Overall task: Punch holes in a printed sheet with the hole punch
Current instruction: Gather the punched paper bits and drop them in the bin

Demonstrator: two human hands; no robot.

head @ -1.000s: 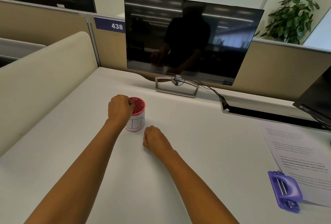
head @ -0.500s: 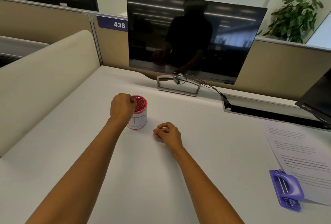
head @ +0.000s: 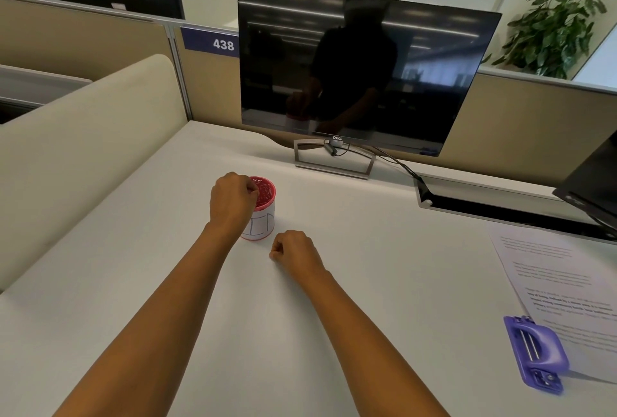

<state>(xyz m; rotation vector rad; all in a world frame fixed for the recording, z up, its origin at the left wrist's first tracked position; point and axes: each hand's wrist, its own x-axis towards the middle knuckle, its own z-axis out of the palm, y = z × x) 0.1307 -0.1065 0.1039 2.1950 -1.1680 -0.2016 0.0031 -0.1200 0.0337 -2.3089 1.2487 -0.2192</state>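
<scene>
The purple hole punch [head: 535, 354] sits on the near left edge of the printed sheet [head: 564, 296], far right of the red cup [head: 262, 208]. The left hand [head: 233, 201] pinches at the cup's rim; the right hand [head: 295, 254], just beside the cup, is curled (whether it holds anything, I cannot tell). Next step, I'd judge: reach right and square the sheet's edge in the punch before pressing.

Only a couple of things actually read here. The blue plate [head: 211, 43] on the cubicle divider says "438" in white digits. The monitor [head: 364, 66] has "DELL" on its bottom bezel, right above the stand. The printed sheet [head: 564, 286] on the right of the desk has paragraphs of text, some lines bolder, but it's way too blurry to make out any words.
</scene>
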